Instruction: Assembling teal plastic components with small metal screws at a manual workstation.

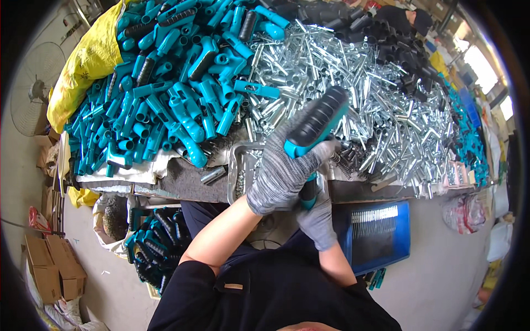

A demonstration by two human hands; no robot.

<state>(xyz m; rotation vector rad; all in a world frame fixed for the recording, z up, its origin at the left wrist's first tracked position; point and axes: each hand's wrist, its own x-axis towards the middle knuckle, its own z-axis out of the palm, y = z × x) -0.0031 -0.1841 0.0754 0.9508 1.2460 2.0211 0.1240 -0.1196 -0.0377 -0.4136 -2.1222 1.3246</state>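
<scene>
1. Firstly, we note teal housings (182,105) heaped toward the worktop's (187,182) left edge.
2. We find the left hand (282,171) closed around a black-gripped teal tool body (321,117), above the near edge.
3. We see the right hand (318,220) at its lower end; hidden fingers, closure undeterminable by us.
4. We record silvery parts (406,132) toward the right edge.

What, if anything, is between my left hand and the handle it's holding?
Only the gray glove on your left hand; nothing else visible stands between it and the teal-and-black handle.

The hands (282,175) apparently hide part of the handle (320,117).
</scene>
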